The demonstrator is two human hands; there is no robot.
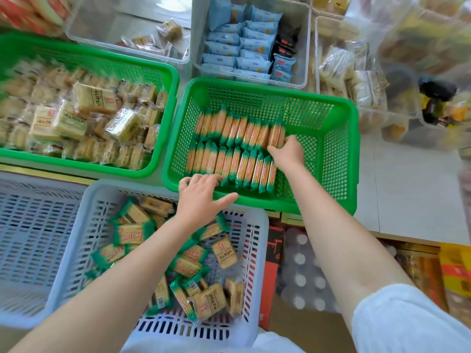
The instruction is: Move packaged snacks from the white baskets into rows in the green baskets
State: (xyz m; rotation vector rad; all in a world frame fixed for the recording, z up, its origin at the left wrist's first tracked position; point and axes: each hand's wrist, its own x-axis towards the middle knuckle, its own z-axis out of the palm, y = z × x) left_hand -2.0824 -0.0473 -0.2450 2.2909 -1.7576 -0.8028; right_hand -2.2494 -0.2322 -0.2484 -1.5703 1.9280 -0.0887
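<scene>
A green basket [328, 159] in the middle holds two rows of green-ended cracker packs [237, 143] standing on edge. My right hand [289, 152] reaches into it, its fingers against the right end of the back row, touching the last pack [276, 135]. My left hand [201, 193] lies over the basket's near rim with straight fingers touching the front row and the thumb stretched out. Below it a white basket [257, 289] holds several loose cracker packs [127, 234], green-ended ones and clear-wrapped ones mixed.
A second green basket [163, 70] at the left is heaped with clear-wrapped biscuit packs. An empty white basket [30, 225] sits at lower left. Clear bins [303, 47] of blue and black packs stand behind. Boxes and bottles [300, 271] lie at lower right.
</scene>
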